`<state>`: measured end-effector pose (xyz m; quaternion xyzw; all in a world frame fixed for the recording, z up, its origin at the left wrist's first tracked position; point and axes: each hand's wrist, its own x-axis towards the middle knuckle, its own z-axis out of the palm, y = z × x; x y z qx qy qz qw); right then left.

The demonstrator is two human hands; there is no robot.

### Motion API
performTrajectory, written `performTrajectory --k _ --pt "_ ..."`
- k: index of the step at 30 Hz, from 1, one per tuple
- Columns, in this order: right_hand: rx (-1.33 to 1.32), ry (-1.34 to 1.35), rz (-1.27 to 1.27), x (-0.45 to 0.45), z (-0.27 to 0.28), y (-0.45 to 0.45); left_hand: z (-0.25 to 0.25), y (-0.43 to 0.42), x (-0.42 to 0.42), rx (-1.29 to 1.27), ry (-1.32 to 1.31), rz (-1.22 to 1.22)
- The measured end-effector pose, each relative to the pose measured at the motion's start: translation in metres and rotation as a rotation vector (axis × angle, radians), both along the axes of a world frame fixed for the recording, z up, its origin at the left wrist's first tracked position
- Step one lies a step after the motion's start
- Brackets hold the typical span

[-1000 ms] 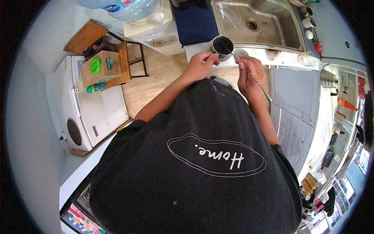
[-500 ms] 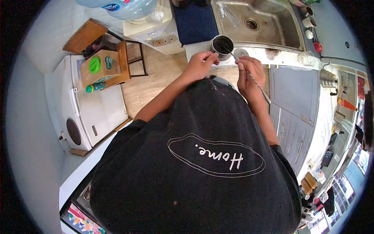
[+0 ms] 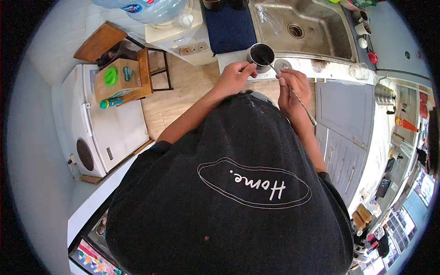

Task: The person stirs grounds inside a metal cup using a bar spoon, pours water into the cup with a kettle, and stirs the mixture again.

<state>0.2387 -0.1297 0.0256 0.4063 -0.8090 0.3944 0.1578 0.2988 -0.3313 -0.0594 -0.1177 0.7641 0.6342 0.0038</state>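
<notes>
From my feed, the water bottle (image 3: pixel 153 11) is being cut off by the top edge. The left hand (image 3: pixel 233 79) is gripping the metal cup (image 3: pixel 264 70) low on its near-left side, but its fingers are covering whether that is wall or handle. The twisted rod (image 3: pixel 304 107) is losing its far end in the cup's dark contents, and the right hand (image 3: pixel 295 87) is closing around its middle, hiding part of it. The cup is sitting at the counter's (image 3: pixel 229 58) near edge, just before the sink (image 3: pixel 327 52), showing a shiny rim and a nearly black inside; its mouth is facing up. The slim, grey rod is slanting from inside the cup toward the person's right forearm.
</notes>
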Motion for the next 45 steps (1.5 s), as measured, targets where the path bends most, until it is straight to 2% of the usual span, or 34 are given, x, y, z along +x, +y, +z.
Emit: performTrajectory --k 12,15,21,24,27,33,45 --pt "0.01 -0.021 0.0 0.002 0.003 0.002 0.007 0.0 0.003 -0.026 -0.014 0.004" --pt "0.011 -0.007 0.005 0.001 0.004 0.0 0.011 0.0 0.003 -0.013 -0.096 0.007" --pt "0.029 -0.043 -0.028 0.006 0.005 0.003 0.01 0.001 0.002 -0.075 -0.028 -0.02" --pt "0.027 -0.051 -0.036 0.006 0.005 0.003 0.017 0.001 0.002 -0.008 -0.096 0.003" --pt "0.035 -0.054 -0.028 0.006 0.006 0.004 0.009 0.001 0.001 -0.05 -0.004 -0.013" --pt "0.037 -0.056 -0.023 0.006 0.007 0.003 0.004 -0.001 0.0 -0.001 -0.066 -0.01" --pt "0.036 -0.045 -0.007 0.006 0.009 -0.001 0.008 -0.003 0.002 -0.02 -0.024 -0.023"
